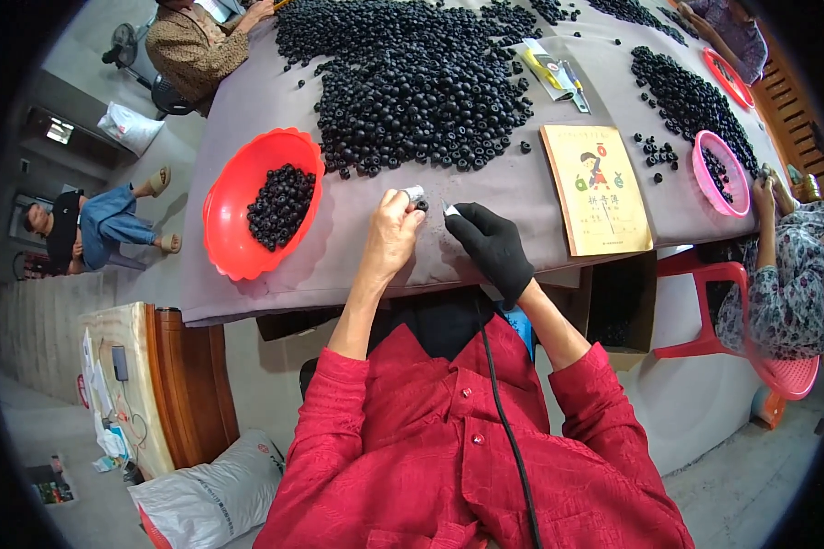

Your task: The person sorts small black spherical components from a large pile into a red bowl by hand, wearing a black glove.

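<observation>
Near the table's front edge, my bare left hand pinches a small black rubber-like ring between thumb and index finger; a whitish wrap covers that fingertip. Just right of it, my right hand, in a black glove, is closed on a small pointed blade, its tip toward the ring with a narrow gap between. Most of the blade's handle is hidden in the glove. Beyond both hands spreads a big pile of black rings. A red scalloped basin at the left holds more rings.
A yellow booklet and a packaged yellow cutter lie right of the pile. A pink basin and a second ring pile stand farther right. Other people sit around the grey-covered table. A black cord hangs down my front.
</observation>
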Demonstrator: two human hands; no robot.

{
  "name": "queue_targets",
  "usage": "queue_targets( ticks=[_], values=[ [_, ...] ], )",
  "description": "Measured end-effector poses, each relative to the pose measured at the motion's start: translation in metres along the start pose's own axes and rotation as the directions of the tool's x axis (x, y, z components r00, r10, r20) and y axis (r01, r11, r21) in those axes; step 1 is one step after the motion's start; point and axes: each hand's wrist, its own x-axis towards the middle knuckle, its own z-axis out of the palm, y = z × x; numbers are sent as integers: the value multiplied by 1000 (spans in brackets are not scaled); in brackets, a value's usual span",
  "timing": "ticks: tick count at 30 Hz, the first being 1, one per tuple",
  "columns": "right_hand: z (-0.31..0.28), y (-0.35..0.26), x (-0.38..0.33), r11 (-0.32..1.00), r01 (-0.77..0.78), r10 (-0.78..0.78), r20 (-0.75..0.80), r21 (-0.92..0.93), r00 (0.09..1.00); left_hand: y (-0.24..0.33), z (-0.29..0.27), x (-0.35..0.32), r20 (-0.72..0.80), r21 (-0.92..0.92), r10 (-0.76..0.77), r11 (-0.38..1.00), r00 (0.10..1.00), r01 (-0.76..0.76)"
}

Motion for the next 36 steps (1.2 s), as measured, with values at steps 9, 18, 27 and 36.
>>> queue_targets(
  ticks=[9, 18, 27, 36],
  values=[
    [0, 1, -2, 1000, 19, -20, 46, 7, 999, 13, 8, -19, 285, -740, -261, 551, 922, 385],
    [4, 3, -2, 994, 75, -70, 59, -76, 996, 10, 2, -23, 356, -791, -237, 439, 904, 426],
    [7, 2, -4, 989, 73, -63, 79, -131, 995, 8, 9, -25, 198, -848, -307, 424, 931, 320],
    [5, 1, -2, 969, 147, -139, 52, -200, 989, 5, 13, -29, 205, -878, -277, 372, 939, 301]
  ],
)
